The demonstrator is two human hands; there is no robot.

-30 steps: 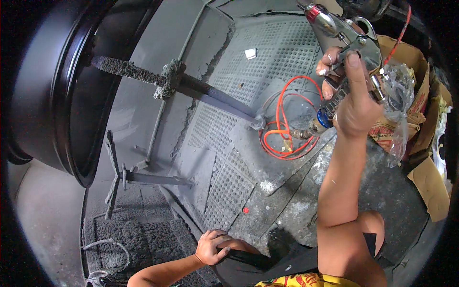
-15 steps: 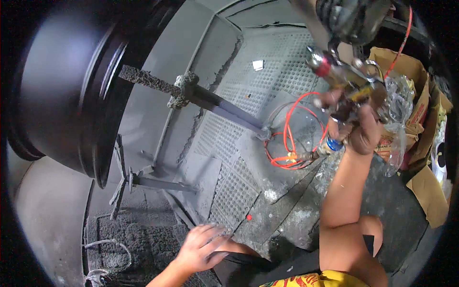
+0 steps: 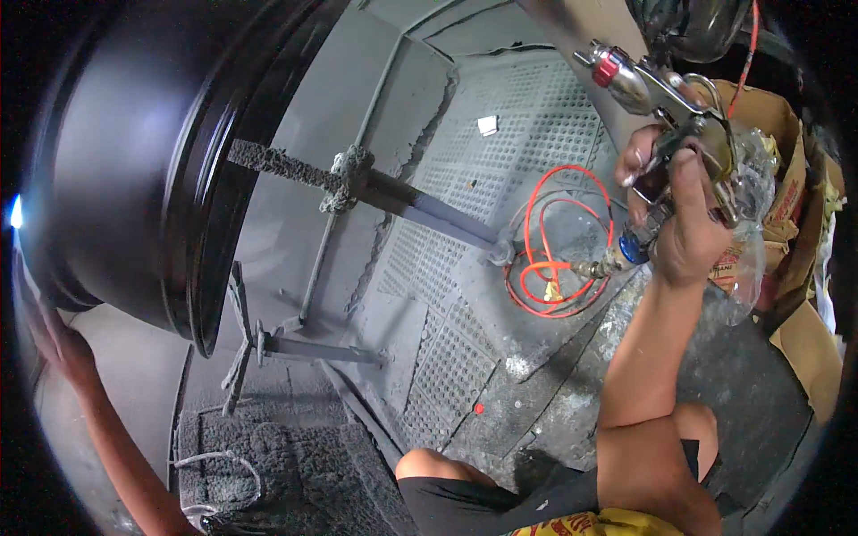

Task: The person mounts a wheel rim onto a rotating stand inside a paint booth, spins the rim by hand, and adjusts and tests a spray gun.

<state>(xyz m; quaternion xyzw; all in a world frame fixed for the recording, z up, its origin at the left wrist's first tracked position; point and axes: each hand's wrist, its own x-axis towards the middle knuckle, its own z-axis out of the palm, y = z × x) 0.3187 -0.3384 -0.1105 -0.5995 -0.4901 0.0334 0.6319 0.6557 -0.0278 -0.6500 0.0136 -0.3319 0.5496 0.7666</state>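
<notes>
At the left stands a large black wheel rim, seated on a crusted horizontal shaft. My left hand reaches up beside the rim's lower left side, its fingers stretched out into the dark picture edge. Whether they touch the rim is hidden. At the upper right my right hand is closed around a metal spray gun with a red ring near its nozzle. The nozzle points to the upper left, toward the back wall. Below the grip shows a blue fitting.
An orange hose lies coiled on the floor. Open cardboard boxes and clear plastic wrap stand at the right. Grey perforated mats cover part of the floor. A crusted metal stand is below the rim. A bright light shows far left.
My left hand has gone from the lower middle to the far left, beside the rim. The spray gun, blurred before, now appears sharp and slightly farther right in my right hand.
</notes>
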